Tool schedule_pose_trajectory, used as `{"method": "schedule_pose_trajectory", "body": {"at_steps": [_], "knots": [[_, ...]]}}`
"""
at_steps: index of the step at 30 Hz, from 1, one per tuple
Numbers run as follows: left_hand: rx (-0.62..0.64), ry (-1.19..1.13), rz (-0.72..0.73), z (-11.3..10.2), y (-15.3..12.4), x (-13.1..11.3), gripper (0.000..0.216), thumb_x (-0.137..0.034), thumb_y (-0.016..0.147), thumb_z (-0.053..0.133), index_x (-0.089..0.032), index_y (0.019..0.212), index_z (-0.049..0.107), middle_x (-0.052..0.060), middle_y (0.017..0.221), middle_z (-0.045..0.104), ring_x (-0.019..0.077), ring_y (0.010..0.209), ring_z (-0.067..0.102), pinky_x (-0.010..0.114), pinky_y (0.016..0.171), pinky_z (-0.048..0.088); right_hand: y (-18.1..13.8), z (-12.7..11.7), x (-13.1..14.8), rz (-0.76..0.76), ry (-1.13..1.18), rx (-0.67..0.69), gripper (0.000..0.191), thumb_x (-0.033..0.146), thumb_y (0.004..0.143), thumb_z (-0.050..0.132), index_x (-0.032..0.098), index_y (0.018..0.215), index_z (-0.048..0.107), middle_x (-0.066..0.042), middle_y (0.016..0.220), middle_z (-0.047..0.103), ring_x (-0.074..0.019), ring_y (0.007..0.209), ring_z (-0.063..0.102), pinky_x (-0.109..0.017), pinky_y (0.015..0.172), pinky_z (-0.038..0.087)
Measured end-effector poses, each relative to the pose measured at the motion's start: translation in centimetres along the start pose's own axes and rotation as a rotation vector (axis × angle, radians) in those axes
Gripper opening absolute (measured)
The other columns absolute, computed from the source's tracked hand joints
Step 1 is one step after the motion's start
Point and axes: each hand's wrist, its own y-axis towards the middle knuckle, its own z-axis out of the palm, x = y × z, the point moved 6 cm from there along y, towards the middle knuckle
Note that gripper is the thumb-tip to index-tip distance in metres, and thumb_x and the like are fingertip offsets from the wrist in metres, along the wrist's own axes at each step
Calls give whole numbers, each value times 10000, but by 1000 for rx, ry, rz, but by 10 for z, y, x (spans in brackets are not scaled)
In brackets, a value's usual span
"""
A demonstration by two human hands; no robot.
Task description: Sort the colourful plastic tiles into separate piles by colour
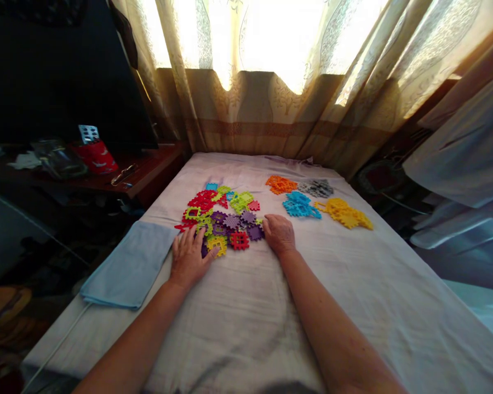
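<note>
A mixed pile of toothed plastic puzzle tiles, with purple (232, 221), red (240, 240), lime green (241, 202) and yellow (217, 245) pieces, lies on the cloth-covered table. My left hand (189, 257) rests at the pile's near left edge, fingers spread, with the thumb touching the yellow tile. At the pile's right edge is my right hand (278, 232), fingers curled in beside a purple tile (255, 232). Its fingertips are mostly hidden, so whatever it may hold does not show.
Further right lie sorted heaps of orange (281, 184), grey (317, 188), blue (301, 205) and yellow tiles (347, 213). A light blue cloth pad (131, 265) with a cord lies at left. Curtains (263, 120) hang behind; a dark side table holds a red container (94, 157).
</note>
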Motion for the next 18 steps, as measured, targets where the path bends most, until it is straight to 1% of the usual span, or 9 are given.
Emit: {"method": "schedule_pose_trajectory", "body": {"at_steps": [3,6,9,12,15,18], "knots": [[-19,-7,19,6,12,-8,617,-518,880,531,-169,1388,511,192,1482,468,330,1397,397,536,1166,257,-2,-1,3,-21,7,16,326,295,946,455,169,1109,708,-124,1093,724,-224,1019,628,-329,919,412],[-14,-42,23,13,31,-13,579,-501,884,528,-181,1366,530,177,1479,477,323,1389,409,537,1156,274,-4,-1,8,-72,39,32,308,304,941,467,183,1087,710,-106,1064,734,-221,997,635,-327,922,418],[-23,-105,29,15,50,-13,511,-481,902,492,-204,1326,556,138,1426,544,285,1344,465,503,1138,314,-6,-2,11,-109,88,42,294,299,940,470,188,1066,712,-89,1074,738,-211,997,645,-319,933,428],[-99,-160,25,7,72,-9,466,-472,917,450,-193,1261,597,118,1343,613,259,1268,531,434,1095,376,-6,-3,10,-106,133,30,292,285,939,473,186,1065,717,-87,1079,742,-206,996,659,-319,938,443],[-177,-166,12,-1,96,-1,437,-454,926,429,-190,1211,630,109,1314,633,255,1241,550,404,1088,379,-3,-4,5,-65,170,-17,297,271,935,472,186,1072,721,-92,1075,745,-208,997,670,-328,943,457],[-163,-134,-86,3,120,15,451,-431,931,415,-172,1236,623,131,1357,603,270,1278,525,425,1101,363,2,-2,1,-37,206,-63,296,263,932,472,184,1061,726,-89,1068,748,-206,998,675,-328,947,466]]}}
